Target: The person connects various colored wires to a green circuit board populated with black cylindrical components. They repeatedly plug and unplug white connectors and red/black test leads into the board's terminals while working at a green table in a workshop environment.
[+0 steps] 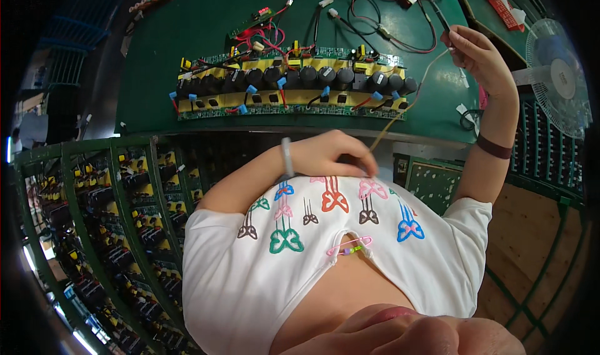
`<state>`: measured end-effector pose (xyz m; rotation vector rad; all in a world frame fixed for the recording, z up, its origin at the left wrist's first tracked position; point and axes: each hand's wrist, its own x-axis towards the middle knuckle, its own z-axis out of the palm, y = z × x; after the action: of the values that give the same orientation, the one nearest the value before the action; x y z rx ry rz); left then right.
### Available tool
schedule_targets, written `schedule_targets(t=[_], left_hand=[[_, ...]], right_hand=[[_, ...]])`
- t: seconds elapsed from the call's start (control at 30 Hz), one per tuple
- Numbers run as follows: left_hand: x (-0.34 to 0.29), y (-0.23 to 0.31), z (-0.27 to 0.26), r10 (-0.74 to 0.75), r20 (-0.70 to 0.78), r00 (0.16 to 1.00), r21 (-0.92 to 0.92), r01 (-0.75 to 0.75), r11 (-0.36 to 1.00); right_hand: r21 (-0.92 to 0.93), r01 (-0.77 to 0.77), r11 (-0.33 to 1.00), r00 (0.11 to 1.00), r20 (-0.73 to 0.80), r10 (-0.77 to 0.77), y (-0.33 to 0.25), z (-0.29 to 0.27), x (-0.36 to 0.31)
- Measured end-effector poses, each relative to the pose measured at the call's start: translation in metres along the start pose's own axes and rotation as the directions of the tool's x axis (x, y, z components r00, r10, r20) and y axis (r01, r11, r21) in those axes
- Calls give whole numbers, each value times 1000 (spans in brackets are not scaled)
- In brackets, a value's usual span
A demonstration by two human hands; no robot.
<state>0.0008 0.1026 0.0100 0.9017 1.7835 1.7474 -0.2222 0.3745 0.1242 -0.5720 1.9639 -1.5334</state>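
My right hand [476, 58] is raised over the right side of the green bench, closed around a slim, dark, pen-shaped tool [440, 15] that points up and away. A thin pale cord [409, 102] runs from this hand down past the bench edge toward my left hand [340, 154]. My left hand is close to my chest with its fingers curled; the cord disappears behind them, and what they hold is hidden. A long circuit board [294, 108] lies between the hands and the far side, carrying a row of black capacitors and several blue-tipped wires.
The green bench [169, 30] holds a small circuit board [253, 22] with red wires and a tangle of dark cables [375, 20] with white connectors. At right stand a fan [562, 77] and a red container [505, 11]. A green rack [119, 186] of boards stands at left.
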Motion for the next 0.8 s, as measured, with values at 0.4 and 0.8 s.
schedule_targets(t=[0.4,0.8], left_hand=[[-74,-14,2,319,-792,521,461,168,871],[-59,-36,2,559,-690,459,720,361,592]], right_hand=[[468,254,847,965,-69,-251,96,189,-21],[-408,610,679,591,-336,-733,134,238,-18]])
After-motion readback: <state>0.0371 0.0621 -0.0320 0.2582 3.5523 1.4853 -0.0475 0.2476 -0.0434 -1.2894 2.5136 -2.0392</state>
